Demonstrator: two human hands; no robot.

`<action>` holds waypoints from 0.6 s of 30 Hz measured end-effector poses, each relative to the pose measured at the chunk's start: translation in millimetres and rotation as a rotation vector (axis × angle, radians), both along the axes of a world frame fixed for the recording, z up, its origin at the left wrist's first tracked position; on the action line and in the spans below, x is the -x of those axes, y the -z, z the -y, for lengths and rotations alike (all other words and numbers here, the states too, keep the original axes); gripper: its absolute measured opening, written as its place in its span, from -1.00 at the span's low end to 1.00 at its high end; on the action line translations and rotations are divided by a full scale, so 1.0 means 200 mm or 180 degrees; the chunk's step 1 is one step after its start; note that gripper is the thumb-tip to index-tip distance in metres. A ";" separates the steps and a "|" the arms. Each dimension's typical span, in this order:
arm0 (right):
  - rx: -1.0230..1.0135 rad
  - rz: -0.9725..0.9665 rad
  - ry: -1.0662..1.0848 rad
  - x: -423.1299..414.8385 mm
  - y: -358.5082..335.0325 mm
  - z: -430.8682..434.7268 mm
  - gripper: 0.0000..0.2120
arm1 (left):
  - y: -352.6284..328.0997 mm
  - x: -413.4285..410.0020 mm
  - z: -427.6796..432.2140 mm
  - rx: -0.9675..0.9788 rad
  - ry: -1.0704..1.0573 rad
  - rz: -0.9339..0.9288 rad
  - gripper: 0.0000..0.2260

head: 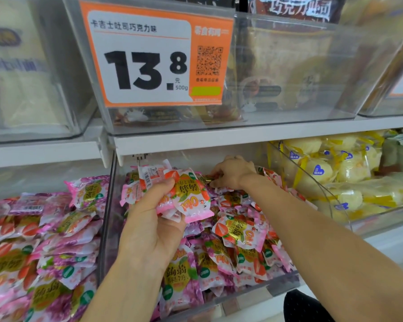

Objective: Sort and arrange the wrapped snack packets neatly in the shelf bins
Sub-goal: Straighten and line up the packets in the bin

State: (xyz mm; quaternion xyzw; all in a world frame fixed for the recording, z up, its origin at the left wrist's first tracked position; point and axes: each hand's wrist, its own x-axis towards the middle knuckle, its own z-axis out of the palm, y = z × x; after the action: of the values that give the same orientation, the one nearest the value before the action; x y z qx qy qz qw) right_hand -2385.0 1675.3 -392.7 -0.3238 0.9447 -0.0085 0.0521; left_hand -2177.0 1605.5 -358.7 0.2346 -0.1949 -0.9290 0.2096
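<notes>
Nearest to the camera, at the lower right of the frame, a piece of dark cloth is showing, and both bare forearms are reaching up from the bottom edge.

I am seeing my left hand in the centre of the frame, palm turned toward me. It is clasping a bunch of packets, pink and white wrappers with strawberry pictures, and is holding them just above the pile. One packet in the bunch is showing its barcode side.

Under that hand the middle bin, a clear plastic one, is holding a loose pile of packets of the same kind, lying in all directions.

A little farther in, my right hand is lying knuckles up at the back of the pile. Its fingers are bending down among the wrappers, but I cannot tell if they are gripping one.

At the left of the frame, a neighbouring bin is holding purple and pink packets. At the right, another clear bin is holding yellow wrapped cakes.

Above all three, a white shelf board is running across the frame. On it an upper bin is standing, with an orange price card reading 13.8 on its front.
</notes>
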 end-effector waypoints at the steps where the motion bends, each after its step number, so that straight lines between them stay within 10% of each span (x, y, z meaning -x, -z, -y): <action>1: 0.0053 -0.0010 -0.0039 0.00 0.01 0.00 -0.65 | 0.00 0.00 0.00 0.0006 -0.0004 0.0007 -0.75; 18: 0.0843 -0.0933 0.0115 0.03 0.00 -0.01 -0.77 | 0.01 -0.01 0.01 0.0092 0.0056 -0.0039 -0.88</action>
State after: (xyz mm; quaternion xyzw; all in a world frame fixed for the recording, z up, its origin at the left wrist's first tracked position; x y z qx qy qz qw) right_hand -2391.1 1676.4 -392.0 -0.3086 0.9384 -0.0865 -0.1292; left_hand -2175.9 1604.1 -360.9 0.2241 -0.2091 -0.9293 0.2059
